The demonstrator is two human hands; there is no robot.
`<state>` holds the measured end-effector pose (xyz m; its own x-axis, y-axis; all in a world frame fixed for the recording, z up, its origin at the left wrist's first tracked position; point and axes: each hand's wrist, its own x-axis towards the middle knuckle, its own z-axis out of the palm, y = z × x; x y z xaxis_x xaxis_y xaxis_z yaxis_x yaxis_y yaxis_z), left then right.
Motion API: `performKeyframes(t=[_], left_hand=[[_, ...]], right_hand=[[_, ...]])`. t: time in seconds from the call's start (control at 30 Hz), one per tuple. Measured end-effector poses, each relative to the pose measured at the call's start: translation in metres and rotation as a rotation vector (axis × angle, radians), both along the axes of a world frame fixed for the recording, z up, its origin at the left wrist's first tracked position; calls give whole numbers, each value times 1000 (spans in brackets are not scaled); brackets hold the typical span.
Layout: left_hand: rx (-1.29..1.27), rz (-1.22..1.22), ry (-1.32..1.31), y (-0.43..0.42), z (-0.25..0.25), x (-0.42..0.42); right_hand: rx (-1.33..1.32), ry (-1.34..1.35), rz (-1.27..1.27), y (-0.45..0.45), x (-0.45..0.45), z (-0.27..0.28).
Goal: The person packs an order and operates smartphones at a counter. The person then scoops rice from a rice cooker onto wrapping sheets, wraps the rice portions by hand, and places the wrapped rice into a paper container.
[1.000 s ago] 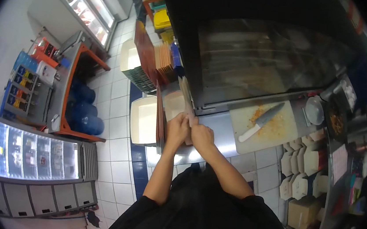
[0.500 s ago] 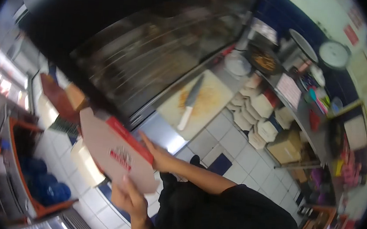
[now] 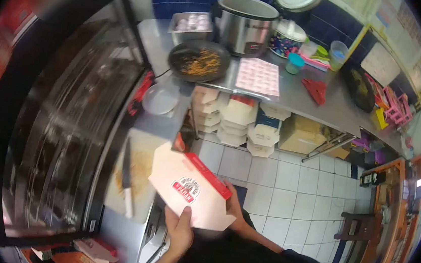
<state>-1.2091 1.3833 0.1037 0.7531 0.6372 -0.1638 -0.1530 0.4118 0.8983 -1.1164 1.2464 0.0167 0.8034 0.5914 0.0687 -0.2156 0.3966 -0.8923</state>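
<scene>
Both hands carry a takeaway food box [image 3: 166, 170], pale cardboard with a red side strip and a printed logo on its lid. My left hand [image 3: 179, 230] grips its near edge, thumb on top and fingers hidden beneath. At the right end, my right hand [image 3: 234, 207] is closed around the box's side. Just left of the box lies a white cutting board [image 3: 138, 203] with brown crumbs. On the board rests a knife [image 3: 127, 166] with a dark blade and white handle.
A glass display cabinet [image 3: 70, 118] stands at the left. The back counter holds a pan of brown food [image 3: 199, 62], a large steel cooker [image 3: 245, 28] and a sheet of pink-printed paper [image 3: 259, 77]. Stacked cartons [image 3: 235, 111] sit below it. A wooden stool [image 3: 358, 227] stands right.
My view has swung right, towards the back counter. The box has come round with both hands, from in front of the cabinet to beside the cutting board.
</scene>
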Motion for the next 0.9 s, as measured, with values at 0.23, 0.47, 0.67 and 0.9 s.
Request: performKeyframes(t=[0.23, 0.47, 0.67, 0.9], left_hand=[[-316, -695, 235, -79, 11, 198], [-27, -887, 230, -28, -14, 330], [63, -460, 196, 100, -8, 492], [133, -161, 74, 257, 13, 701]], right_hand=[[-110, 464, -507, -130, 165, -6], [-56, 477, -873, -224, 344, -53], [90, 458, -969, -223, 465, -60], [-434, 711, -1239, -234, 550, -144]])
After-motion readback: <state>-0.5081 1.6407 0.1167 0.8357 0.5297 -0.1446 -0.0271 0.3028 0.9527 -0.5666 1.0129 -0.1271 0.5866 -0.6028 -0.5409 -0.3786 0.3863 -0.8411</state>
